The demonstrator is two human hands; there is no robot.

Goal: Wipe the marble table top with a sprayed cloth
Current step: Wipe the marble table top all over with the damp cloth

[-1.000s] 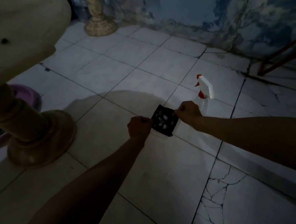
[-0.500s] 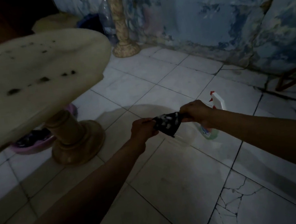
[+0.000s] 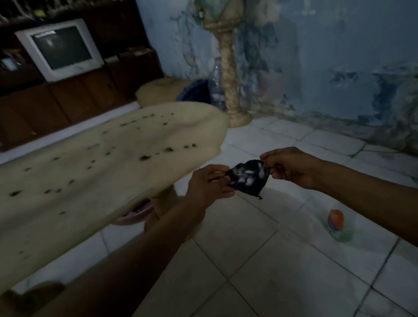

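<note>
Marble table [image 3: 78,181], dark-spotted, fills our left. Just beside its near edge, our left hand [image 3: 207,185] and right hand [image 3: 290,169] each pinch a corner of the dark cloth [image 3: 247,177], stretched between both grips above the tiled floor [image 3: 257,271].

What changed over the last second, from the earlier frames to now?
The view lifted from the floor to the marble table top. Both hands rose with the cloth, now level with the table's edge. The spray bottle stays on the tiles, now below the right forearm. Unchanged: left hand and right hand each keep their grip on the stretched cloth; the table remains spotted.
</note>
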